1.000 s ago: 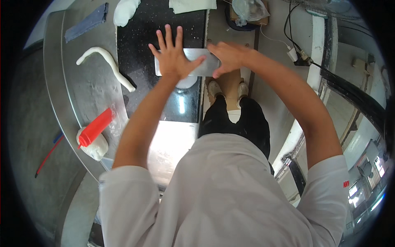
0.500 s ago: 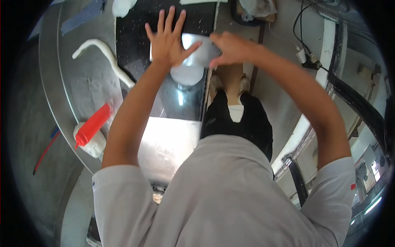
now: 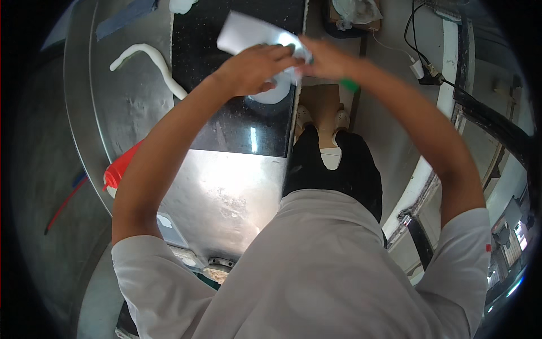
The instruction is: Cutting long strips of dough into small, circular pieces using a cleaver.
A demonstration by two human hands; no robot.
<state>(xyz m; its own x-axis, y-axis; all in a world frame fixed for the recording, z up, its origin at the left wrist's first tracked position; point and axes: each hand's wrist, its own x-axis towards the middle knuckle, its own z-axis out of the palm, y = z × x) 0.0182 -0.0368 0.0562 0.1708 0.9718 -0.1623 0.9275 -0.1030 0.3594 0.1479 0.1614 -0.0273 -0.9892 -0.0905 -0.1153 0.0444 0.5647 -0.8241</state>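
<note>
My right hand (image 3: 324, 59) is closed around the handle of a broad, shiny cleaver (image 3: 240, 37); a green handle end (image 3: 349, 85) shows below the wrist. The blade is turned up at an angle over the black slab (image 3: 254, 124) and smeared by motion. Across the lower part of the blade reaches my left hand (image 3: 254, 69), fingers stretched to the right and thumb apart. Whether its fingertips touch the metal I cannot tell. Under that hand a thin, round, white sheet of dough (image 3: 274, 93) lies on the slab, partly covered.
Left of the slab, a long rope of white dough (image 3: 149, 53) curves over the steel table (image 3: 132, 101). A red squeeze bottle (image 3: 119, 166) lies behind my left forearm. More white dough (image 3: 182, 5) sits at the far edge. Cables and a plug (image 3: 416, 69) hang at the right.
The cleaver has gone from lying flat over the dough to being tilted up, its blade swung to the far left. My left hand has left its spread, flat pose and turned toward the right.
</note>
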